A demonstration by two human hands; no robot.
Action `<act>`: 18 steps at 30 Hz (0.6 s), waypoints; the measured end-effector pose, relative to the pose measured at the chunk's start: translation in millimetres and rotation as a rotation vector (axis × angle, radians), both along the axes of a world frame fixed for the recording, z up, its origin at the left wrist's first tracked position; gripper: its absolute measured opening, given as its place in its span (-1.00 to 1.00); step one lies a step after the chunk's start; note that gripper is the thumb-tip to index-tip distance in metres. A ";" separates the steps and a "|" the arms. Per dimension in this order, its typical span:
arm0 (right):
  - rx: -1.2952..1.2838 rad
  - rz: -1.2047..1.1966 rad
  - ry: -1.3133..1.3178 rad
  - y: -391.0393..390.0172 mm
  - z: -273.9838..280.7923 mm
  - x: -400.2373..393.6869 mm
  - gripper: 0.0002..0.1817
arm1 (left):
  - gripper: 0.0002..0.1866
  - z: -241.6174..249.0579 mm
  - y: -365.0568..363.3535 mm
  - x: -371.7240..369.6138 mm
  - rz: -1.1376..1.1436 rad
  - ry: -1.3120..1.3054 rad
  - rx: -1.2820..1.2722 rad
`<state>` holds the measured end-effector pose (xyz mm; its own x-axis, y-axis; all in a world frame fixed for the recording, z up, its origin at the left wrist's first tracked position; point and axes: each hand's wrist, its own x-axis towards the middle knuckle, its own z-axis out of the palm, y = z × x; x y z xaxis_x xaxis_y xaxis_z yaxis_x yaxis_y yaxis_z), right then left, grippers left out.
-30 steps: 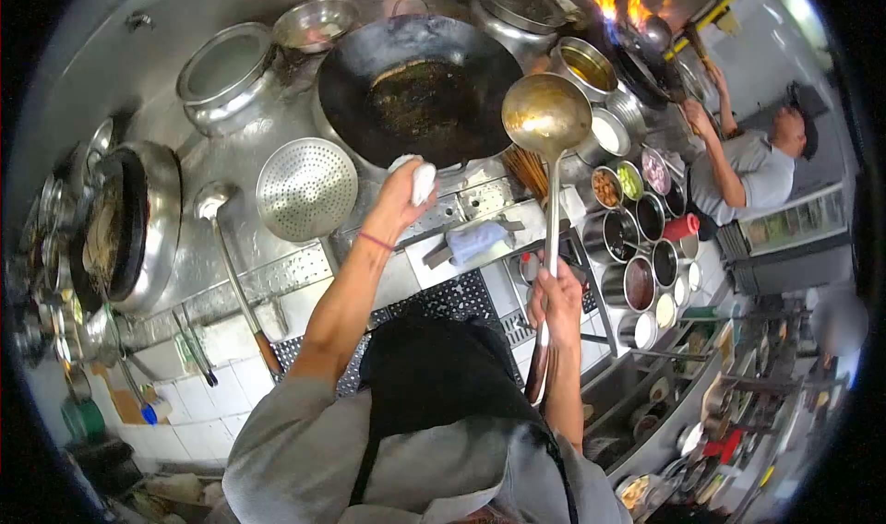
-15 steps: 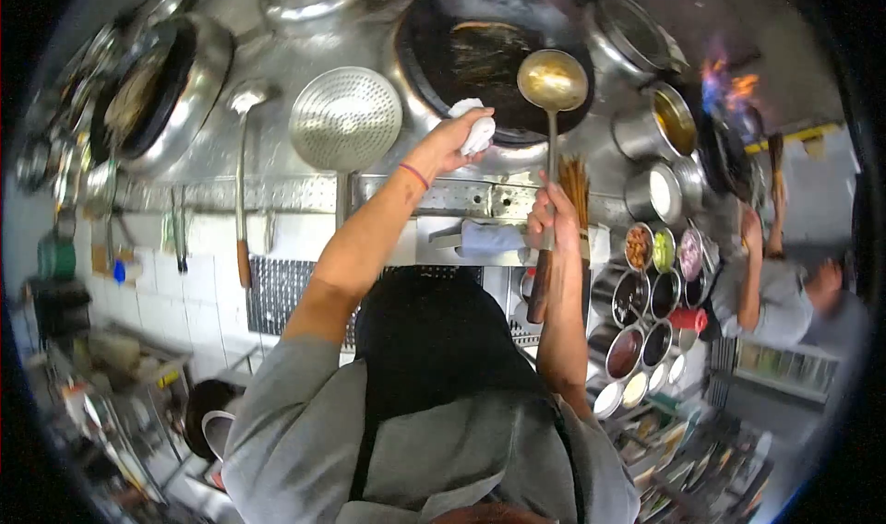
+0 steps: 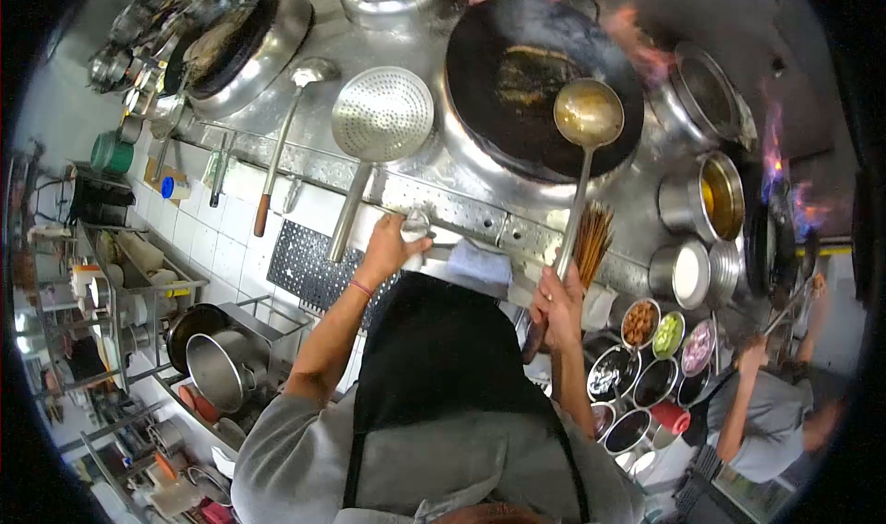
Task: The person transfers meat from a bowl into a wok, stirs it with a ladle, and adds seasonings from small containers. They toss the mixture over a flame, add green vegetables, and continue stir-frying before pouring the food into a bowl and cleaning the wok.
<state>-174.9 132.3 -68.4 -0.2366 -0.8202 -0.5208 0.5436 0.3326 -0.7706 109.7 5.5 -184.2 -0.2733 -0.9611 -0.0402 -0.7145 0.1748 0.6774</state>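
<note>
A black wok (image 3: 489,90) sits on the steel range with flames around its far side and browned food (image 3: 540,67) in it. My right hand (image 3: 558,307) is closed around the handle of a ladle (image 3: 589,113), whose bowl hangs over the wok's right part. Near the range's front edge, my left hand (image 3: 389,247) is closed on a white cloth (image 3: 415,238). A perforated skimmer (image 3: 382,113) lies left of the wok, its handle close to my left hand. Beside my right hand stands a bamboo brush (image 3: 595,238).
Another ladle (image 3: 277,150) and a second wok (image 3: 249,44) are at the left. Pots (image 3: 678,206) and ingredient containers (image 3: 655,381) stand at the right. A co-worker (image 3: 761,413) works at the far right near open flames. A folded blue cloth (image 3: 480,266) lies at the front edge.
My left hand has moved from the wok's rim back toward my body with the white cloth. The view has turned, and flames now show around the wok.
</note>
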 end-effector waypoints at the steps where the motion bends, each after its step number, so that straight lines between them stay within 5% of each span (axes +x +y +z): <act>1: 0.009 0.022 0.032 -2.1 1.0 -5.2 -0.58 | -0.25 3.7 0.7 -0.6 -0.007 -0.001 -0.042; 8: -0.171 0.122 0.264 -93.4 55.1 33.0 -0.54 | -0.14 -17.5 1.9 2.7 0.018 0.007 -0.069; 13: -0.360 0.272 0.528 -255.8 63.7 84.7 -0.82 | -0.11 19.9 17.0 27.6 -0.023 0.199 -0.023; 18: -0.284 0.201 0.923 -426.8 24.3 137.7 -0.85 | -0.33 47.3 34.4 74.0 -0.043 0.308 0.216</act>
<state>-37.2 -294.4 -44.1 -0.2933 -0.9558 0.0209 -0.3577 0.0894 -0.9295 183.7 40.0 -136.8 -0.3443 -0.9267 -0.1507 -0.4668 0.0298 0.8839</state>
